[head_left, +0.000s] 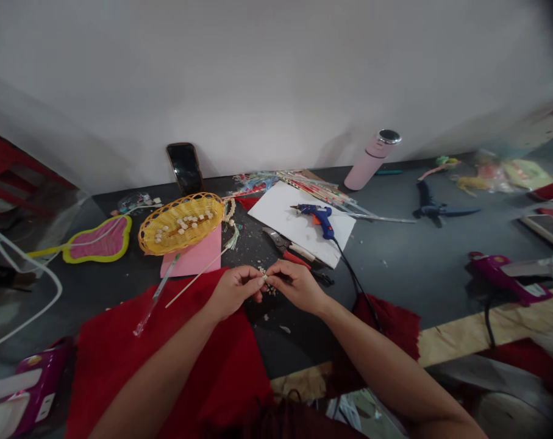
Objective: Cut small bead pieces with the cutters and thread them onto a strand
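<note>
My left hand [239, 288] and my right hand [299, 286] meet over the dark table, fingertips pinched together. Between them is a tiny pale piece [264, 277], mostly covered by the fingers, so its kind is unclear. Beneath the hands lies a small heap of beige bits [271, 290]. Just beyond them rest red-handled pruning shears [280, 241] and a blue hot glue gun [321, 219] on a white board [271, 210]. To the left, a yellow wicker basket [166, 214] holds several small whitish pieces. A thin stick [191, 286] lies beside my left hand.
Red cloth [166, 366] covers the near left. A pink sheet [191, 261] lies under the basket. Along the wall stand a phone [185, 167] and a pink bottle [366, 163], with wrapped strips [299, 178] between. The glue gun's black cord [356, 277] runs toward the right edge.
</note>
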Available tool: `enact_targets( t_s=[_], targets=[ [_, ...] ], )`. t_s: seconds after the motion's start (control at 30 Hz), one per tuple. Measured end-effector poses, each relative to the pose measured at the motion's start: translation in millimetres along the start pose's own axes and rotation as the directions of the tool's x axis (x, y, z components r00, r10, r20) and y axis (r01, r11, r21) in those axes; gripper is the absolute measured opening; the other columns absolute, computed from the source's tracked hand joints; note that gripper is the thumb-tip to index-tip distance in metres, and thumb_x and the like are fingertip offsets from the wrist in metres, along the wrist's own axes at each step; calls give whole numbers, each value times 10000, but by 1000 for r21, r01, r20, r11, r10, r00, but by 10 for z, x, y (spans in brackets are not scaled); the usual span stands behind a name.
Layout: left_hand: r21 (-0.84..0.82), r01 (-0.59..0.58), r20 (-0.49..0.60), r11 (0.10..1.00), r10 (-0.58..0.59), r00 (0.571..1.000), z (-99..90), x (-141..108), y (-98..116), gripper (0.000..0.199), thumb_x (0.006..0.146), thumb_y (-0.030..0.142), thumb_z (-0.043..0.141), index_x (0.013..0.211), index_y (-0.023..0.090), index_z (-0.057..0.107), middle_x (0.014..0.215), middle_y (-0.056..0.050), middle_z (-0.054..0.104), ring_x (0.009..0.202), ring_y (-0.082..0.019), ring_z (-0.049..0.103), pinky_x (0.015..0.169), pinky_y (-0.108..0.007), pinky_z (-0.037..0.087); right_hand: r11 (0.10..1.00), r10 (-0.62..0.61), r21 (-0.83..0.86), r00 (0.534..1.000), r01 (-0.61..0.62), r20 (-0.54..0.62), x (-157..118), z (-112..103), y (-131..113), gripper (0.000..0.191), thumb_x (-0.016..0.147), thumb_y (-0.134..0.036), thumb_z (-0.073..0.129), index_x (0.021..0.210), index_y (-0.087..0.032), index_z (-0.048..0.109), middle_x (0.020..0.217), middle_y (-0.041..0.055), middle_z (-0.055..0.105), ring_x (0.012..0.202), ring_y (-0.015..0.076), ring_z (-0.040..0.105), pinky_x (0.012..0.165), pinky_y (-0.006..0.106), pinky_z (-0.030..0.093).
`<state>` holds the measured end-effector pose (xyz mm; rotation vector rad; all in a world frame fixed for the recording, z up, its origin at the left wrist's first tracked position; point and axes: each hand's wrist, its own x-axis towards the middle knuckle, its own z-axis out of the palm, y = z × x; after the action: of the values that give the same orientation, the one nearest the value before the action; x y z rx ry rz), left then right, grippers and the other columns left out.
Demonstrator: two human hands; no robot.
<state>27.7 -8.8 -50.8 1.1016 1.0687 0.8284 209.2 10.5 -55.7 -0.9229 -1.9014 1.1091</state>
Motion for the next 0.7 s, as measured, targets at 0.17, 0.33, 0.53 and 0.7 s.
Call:
enact_targets(
  t_s=[0.17, 0.33, 0.53, 0.7],
  targets=[
    [32, -2, 31, 999, 1, 1000, -27, 12, -27, 190, 749, 333, 636, 733, 145, 617, 667, 0, 615, 521, -87, 549, 545, -217, 436, 990, 90, 97, 990, -100, 107, -18, -31, 18, 212, 877, -354, 529, 928, -176, 633, 788, 18, 623, 671, 117, 560, 606, 221, 449],
    [80, 13, 50, 997, -17, 999, -25, 24, -55, 186, 756, 325, 617, 737, 140, 602, 671, 11, 605, 525, -86, 550, 550, -214, 430, 983, 132, 111, 984, -145, 116, -21, -31, 28, 210, 882, -343, 513, 881, -165, 623, 751, 10, 599, 650, 108, 525, 585, 210, 420],
    [108, 7, 22, 994, -9, 1000, 21, 13, -5, 200, 751, 336, 624, 734, 138, 610, 656, 14, 601, 532, -85, 551, 544, -206, 423, 980, 170, 94, 983, -175, 65, -17, -14, 42, 193, 858, -329, 538, 795, -163, 613, 695, 1, 569, 605, 102, 480, 540, 214, 373],
    [56, -4, -7, 998, 4, 1000, 18, 8, -41, 208, 724, 321, 665, 841, 152, 634, 692, 12, 625, 561, -86, 555, 558, -200, 420, 928, 268, 253, 962, -273, 56, 3, -35, 70, 208, 838, -364, 565, 779, -165, 577, 606, -31, 516, 528, 85, 454, 491, 205, 353]
  ],
)
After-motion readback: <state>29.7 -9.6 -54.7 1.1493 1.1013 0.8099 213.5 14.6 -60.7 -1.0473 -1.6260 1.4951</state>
